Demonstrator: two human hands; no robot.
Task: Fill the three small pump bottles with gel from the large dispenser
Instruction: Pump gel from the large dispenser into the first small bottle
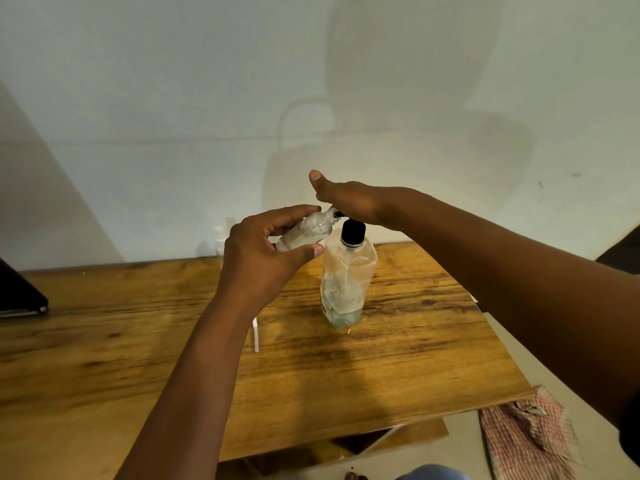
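Note:
The large clear dispenser (348, 282) with a black pump collar stands on the wooden table (398, 358), its crumpled body nearly drained with a little gel at the bottom. My right hand (346, 199) lies flat on its pump head, palm down, fingers straight. My left hand (263, 251) grips a small clear bottle (306, 232), tilted with its open neck up against the pump's spout. Another small bottle (220, 242) stands behind my left hand by the wall, mostly hidden.
A white pump tube (256, 336) lies on the table beside my left forearm. A dark flat object (20, 292) sits at the table's left edge. A red checked cloth (526, 434) lies on the floor at right.

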